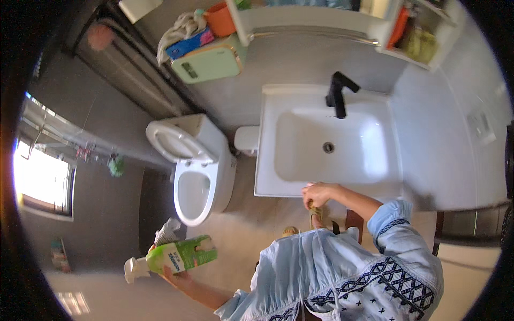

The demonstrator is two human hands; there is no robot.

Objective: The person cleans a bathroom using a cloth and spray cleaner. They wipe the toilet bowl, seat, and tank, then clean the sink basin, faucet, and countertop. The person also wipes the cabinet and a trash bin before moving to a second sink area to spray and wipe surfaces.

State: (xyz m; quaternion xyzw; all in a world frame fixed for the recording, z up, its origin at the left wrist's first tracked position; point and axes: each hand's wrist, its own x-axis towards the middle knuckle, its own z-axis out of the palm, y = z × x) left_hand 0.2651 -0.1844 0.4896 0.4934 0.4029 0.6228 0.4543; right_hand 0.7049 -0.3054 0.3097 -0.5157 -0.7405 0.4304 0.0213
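A green spray bottle [196,253] with a white trigger head lies tilted sideways in my left hand [173,273], at the lower left. A grey-white cloth [168,231] shows just beyond the bottle, beside my fingers; whether I also hold it is unclear. My right hand [317,194] is at the front rim of the white sink [267,176], its fingers bent downward; what they touch is hard to tell. The black faucet [338,96] stands at the back of the sink, behind the drain [328,147].
Left of the sink stands a toilet [225,176] with its lid and seat raised. A small white bin [247,138] sits between them. A pale green box [209,64] holding cloths is on the back wall. Open shelves [425,60] hang at the upper right.
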